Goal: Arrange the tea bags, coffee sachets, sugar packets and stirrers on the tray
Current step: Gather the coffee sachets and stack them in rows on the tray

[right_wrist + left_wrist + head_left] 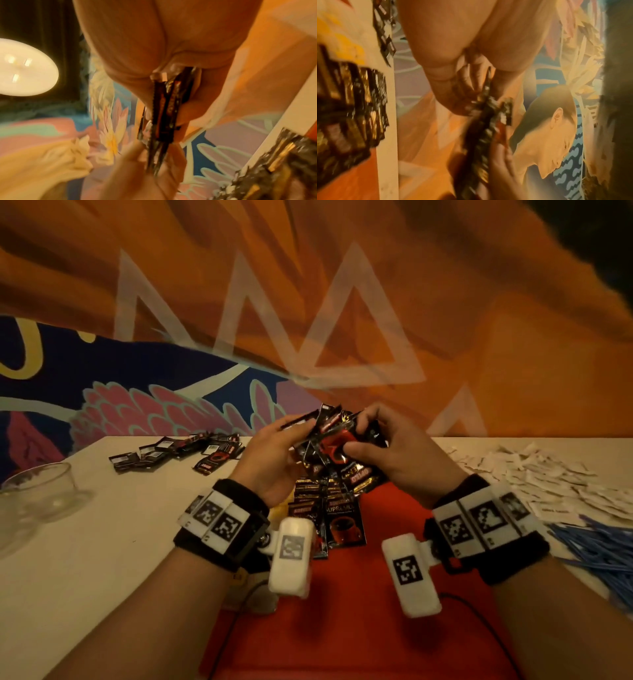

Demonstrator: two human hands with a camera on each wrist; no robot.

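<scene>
Noted on white table (102, 542): red tray (359, 628) bearing a row of coffee sachets (329, 508), white sugar packets (548, 474) and blue stirrers (603, 549) heaped right. Held above tray: fanned sachet bundle (339, 446), pinched by left hand (274, 460) and right hand (390, 453), fingers curled round it.

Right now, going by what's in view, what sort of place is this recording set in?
Probably a cafe or hotel refreshment spot, though that is a guess: a painted wall mural behind a pale table, coffee sachets laid on a red tray, white packets and blue stirrers heaped alongside.
</scene>
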